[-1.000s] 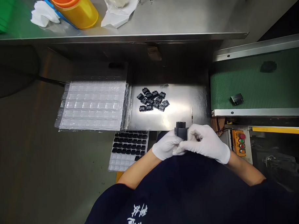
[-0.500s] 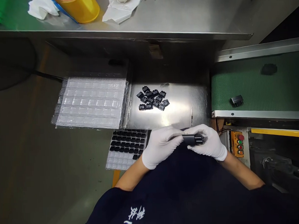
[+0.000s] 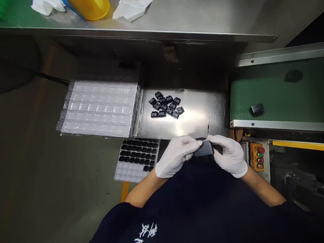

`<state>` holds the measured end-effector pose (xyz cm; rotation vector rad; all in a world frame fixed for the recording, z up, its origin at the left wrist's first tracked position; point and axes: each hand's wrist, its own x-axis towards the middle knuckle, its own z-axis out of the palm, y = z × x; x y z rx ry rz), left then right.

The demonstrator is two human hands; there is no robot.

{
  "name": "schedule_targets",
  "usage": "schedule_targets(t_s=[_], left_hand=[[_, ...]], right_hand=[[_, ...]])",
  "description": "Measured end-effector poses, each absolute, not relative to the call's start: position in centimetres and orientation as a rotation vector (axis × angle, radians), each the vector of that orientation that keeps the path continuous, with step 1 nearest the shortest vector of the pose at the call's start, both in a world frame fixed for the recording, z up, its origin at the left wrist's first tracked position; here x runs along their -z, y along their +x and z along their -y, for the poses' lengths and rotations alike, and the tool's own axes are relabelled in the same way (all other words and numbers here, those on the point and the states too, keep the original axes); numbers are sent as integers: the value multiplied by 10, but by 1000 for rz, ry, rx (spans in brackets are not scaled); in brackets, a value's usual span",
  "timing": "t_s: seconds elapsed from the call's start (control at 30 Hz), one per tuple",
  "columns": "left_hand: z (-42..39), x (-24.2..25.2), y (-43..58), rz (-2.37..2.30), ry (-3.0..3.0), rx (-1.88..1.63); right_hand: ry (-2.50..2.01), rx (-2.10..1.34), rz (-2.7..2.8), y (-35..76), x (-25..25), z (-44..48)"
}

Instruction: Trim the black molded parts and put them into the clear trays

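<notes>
Between my two white-gloved hands, close to my body, is a black plastic part (image 3: 204,149) with a smooth, flat face turned up. My left hand (image 3: 177,154) pinches its left side, and my right hand (image 3: 229,154) grips its right edge with thumb and fingers. A loose pile of several similar black plastic parts (image 3: 166,105) lies ahead on the steel table (image 3: 194,127). Just beyond my right hand a thin metal tool, perhaps tweezers (image 3: 208,125), rests on the table.
Stacked clear plastic trays (image 3: 100,109) stand at left. Below them a tray (image 3: 129,172) carries rows of black parts. At right, a green conveyor belt (image 3: 278,103) bears a black part (image 3: 257,109); a button box (image 3: 257,157) sits below. A steel shelf (image 3: 190,21) spans the back.
The black part has been turned in my hands: its pronged end pointed right before, and now its flat face shows. My right hand's fingers have shifted along its edge.
</notes>
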<state>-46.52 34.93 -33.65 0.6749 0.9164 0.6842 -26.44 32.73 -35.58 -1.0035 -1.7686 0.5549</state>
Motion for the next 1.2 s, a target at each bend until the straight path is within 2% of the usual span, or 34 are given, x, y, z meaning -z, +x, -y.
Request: schedule_targets(t_s=[0.3, 0.5, 0.67, 0.73, 0.83, 0.9, 0.97, 1.07, 1.2], left_hand=[[-352, 366, -460, -633, 653, -699], [-348, 347, -465, -848, 759, -679], [-342, 328, -464, -1060, 986, -719], [-342, 330, -463, -1100, 1131, -868], [-344, 339, -464, -1017, 1384, -1094], [-347, 343, -463, -879, 1569, -1063], [-349, 343, -458, -760, 1719, -925], [-351, 340, -446, -704, 1832, -755], [-352, 335, -432, -764, 1816, -704]], right_hand=[[-1008, -467, 1770, -280, 334, -326], [-730, -499, 2015, -261, 344, -342], [-874, -515, 1937, -253, 354, -339], [-993, -686, 1812, -252, 355, -333], [-1082, -1282, 1492, -250, 358, -326], [-968, -1700, 1191, -249, 363, -325], [-759, -1963, 955, -251, 369, -326], [-511, -2144, 783, -257, 380, -326], [-440, -2218, 500, -261, 396, -321]])
